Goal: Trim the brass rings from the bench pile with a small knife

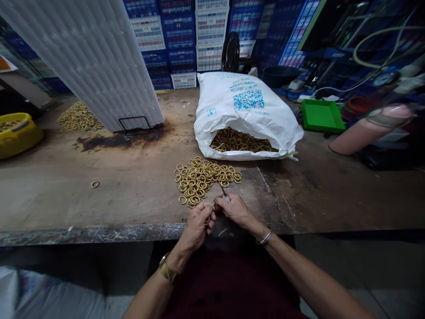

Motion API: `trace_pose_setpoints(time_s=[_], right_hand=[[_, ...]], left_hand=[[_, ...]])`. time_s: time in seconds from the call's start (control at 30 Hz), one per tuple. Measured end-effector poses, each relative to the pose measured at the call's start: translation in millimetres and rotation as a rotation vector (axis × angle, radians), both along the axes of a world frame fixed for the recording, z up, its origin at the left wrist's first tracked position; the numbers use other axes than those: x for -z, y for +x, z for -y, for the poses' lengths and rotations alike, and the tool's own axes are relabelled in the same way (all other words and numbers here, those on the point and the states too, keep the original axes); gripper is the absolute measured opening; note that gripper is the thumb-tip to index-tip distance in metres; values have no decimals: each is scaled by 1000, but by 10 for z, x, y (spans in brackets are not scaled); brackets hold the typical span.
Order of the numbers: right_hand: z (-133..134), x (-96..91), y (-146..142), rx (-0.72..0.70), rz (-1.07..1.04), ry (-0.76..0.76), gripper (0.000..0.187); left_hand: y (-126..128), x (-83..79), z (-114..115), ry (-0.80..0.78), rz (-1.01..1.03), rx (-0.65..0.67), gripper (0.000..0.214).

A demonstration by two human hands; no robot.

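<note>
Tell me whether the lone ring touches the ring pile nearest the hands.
Apart. The head view shows a stretch of tabletop between the lone ring and the ring pile.

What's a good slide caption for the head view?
Left hand holds a ring; right hand, a pointed tool, near a ring pile and open white sack.

Rings (199, 176): smooth brassy metal. Bag (279, 110): creased matt plastic. Tabletop (49, 186): worn, stained wood.
</note>
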State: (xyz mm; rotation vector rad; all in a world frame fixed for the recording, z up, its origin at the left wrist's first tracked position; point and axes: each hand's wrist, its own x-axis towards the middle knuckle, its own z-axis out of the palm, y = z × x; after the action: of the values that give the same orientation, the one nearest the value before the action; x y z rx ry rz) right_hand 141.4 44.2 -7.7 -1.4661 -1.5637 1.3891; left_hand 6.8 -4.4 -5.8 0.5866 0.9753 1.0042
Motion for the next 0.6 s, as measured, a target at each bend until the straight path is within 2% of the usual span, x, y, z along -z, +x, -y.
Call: trace_pose_setpoints(time_s=[0.07,0.17,0.27,0.6], right_hand=[[12,12,25,-28,91,113,14],[61,4,50,-230,251,298,12],[103,-14,51,-364,373,381,15],[117,-5,31,-378,477,410,15]], left_hand=[[7,-15,1,-7,13,-24,36],[17,-17,1,20,7,-54,36],[18,9,1,56,-19,-72,35],[19,113,6,93,-197,-79,36]])
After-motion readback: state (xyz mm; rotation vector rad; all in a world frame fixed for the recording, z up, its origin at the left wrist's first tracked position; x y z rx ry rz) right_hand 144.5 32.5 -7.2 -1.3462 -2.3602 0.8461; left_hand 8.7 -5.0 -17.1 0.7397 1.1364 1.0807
